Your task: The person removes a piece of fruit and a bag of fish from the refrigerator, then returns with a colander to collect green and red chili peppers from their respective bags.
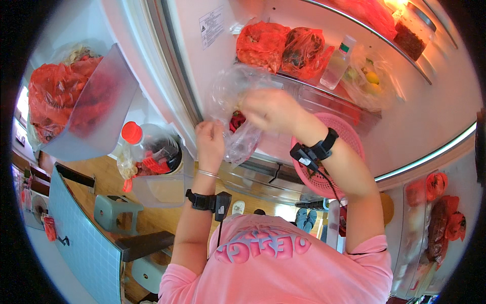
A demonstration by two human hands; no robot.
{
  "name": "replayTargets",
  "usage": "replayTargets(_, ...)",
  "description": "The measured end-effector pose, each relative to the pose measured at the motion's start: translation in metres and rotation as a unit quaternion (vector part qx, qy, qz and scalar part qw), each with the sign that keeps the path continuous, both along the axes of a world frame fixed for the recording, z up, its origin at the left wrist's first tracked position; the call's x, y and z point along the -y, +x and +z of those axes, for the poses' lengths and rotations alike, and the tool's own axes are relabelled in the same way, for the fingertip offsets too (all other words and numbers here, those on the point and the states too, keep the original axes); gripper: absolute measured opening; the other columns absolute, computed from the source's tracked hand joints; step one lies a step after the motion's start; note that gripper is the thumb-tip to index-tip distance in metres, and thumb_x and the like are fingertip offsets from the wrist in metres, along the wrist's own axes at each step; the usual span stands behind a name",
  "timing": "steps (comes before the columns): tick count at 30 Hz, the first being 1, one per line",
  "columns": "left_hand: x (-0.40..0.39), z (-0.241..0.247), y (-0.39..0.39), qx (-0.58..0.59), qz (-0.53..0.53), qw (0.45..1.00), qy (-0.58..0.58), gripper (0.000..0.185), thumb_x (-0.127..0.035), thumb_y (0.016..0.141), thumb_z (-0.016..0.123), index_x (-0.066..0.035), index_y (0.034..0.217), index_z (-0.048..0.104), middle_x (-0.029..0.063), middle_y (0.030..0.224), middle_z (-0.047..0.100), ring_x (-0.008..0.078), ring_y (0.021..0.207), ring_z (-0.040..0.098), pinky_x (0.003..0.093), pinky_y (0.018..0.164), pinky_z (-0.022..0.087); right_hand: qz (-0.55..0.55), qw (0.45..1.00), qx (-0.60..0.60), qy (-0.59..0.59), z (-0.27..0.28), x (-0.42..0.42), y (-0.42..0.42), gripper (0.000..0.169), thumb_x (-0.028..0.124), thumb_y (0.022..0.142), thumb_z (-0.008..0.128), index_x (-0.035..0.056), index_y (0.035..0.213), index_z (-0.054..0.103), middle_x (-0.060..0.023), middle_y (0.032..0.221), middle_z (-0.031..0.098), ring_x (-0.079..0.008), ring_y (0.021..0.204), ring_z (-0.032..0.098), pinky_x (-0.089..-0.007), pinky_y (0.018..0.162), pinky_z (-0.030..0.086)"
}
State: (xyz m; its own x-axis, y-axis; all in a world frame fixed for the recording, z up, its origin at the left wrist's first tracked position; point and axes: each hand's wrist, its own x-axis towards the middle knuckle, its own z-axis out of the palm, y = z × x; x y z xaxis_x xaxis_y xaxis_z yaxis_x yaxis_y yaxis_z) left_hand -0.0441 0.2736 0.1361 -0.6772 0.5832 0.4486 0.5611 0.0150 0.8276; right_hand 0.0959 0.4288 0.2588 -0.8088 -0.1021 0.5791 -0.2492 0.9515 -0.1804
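In front of an open refrigerator, my left hand pinches the lower left edge of a clear plastic bag. My right hand, blurred, is at the upper right of the same bag; its fingertips are partly hidden, and their grip is unclear. A dark red item shows between my hands in or behind the plastic, too covered to name. Below my right forearm stands a pink perforated plastic basket, partly hidden by the arm, with some green matter inside.
On the shelf behind are red plastic bags, a clear bottle and a bag of yellow fruit. Left, the door bins hold a red bag and a red-capped jug. A blue-topped table and stools stand lower left.
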Motion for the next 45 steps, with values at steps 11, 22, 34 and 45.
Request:
replayTargets(11, 0.001, 0.036, 0.033, -0.013, 0.232, 0.950, 0.210, 0.009, -0.013, 0.089, 0.056, -0.005, 0.094, 0.055, 0.0084, 0.088, 0.057, 0.0230, 0.086, 0.053, 0.0372, 0.080, 0.041, -0.085, 0.902, 0.422, -0.039, -0.063, 0.003, 0.028, 0.017, 0.017, 0.077, 0.059, 0.0014, 0.081, 0.063, -0.0199, 0.078, 0.062, -0.0391, 0.073, 0.061, -0.0477, 0.063, 0.047)
replayTargets(22, 0.029, 0.017, 0.035, -0.309, -0.163, 0.917, -0.190, 0.028, -0.031, 0.080, 0.068, -0.008, 0.097, 0.066, 0.0092, 0.096, 0.062, 0.0265, 0.095, 0.056, 0.0515, 0.102, 0.029, -0.150, 0.892, 0.422, -0.059, -0.083, -0.014, 0.012, 0.038, 0.018, 0.077, 0.067, 0.0070, 0.113, 0.062, -0.0194, 0.093, 0.066, -0.0357, 0.086, 0.064, -0.0428, 0.074, 0.050)
replayTargets(34, 0.036, 0.000, 0.028, -0.285, -0.185, 0.911, -0.232, 0.022, -0.030, 0.079, 0.068, -0.008, 0.077, 0.066, 0.0068, 0.093, 0.064, 0.0268, 0.101, 0.056, 0.0520, 0.105, 0.029, -0.164, 0.894, 0.384, -0.162, -0.068, -0.030, -0.012, 0.031, 0.028, 0.078, 0.068, 0.0030, 0.095, 0.068, -0.0159, 0.085, 0.068, -0.0299, 0.077, 0.065, -0.0404, 0.069, 0.050)
replayTargets(45, 0.038, -0.007, 0.039, -0.300, -0.194, 0.917, -0.175, 0.025, -0.033, 0.081, 0.066, -0.012, 0.094, 0.070, 0.0034, 0.090, 0.064, 0.0237, 0.105, 0.054, 0.0478, 0.095, 0.035, -0.178, 0.925, 0.290, -0.170, -0.063, -0.035, -0.004, 0.021, 0.018, 0.083, 0.061, 0.0099, 0.102, 0.067, -0.0151, 0.093, 0.067, -0.0348, 0.079, 0.064, -0.0427, 0.074, 0.052)
